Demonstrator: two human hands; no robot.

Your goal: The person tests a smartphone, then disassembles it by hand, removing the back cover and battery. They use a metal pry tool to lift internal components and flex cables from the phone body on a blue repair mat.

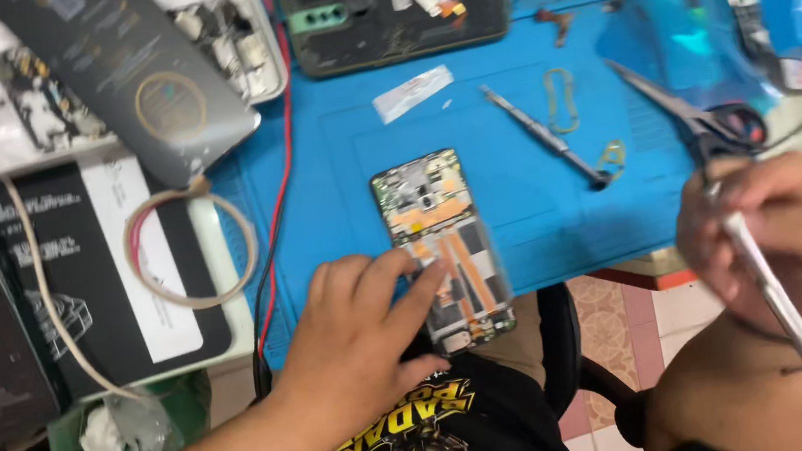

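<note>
Opened phone (444,249) lies on mat (520,212), near edge, left hand (364,345) on its left side. Screwdriver (544,136) to its right; scissors (685,112) farther right. Second phone (391,5) far, behind. Boxes (75,283) left of mat. Right hand (785,242) near right, holding a tool (782,303).

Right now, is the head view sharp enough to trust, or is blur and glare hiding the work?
Head view: lighting even; the opened phone is fairly sharp; the right hand and its white tool are motion-blurred; the left hand is slightly soft; mild glare on the blue mat.

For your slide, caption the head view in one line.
Left hand steadies an opened phone on a blue mat; right hand holds a white tool.
</note>
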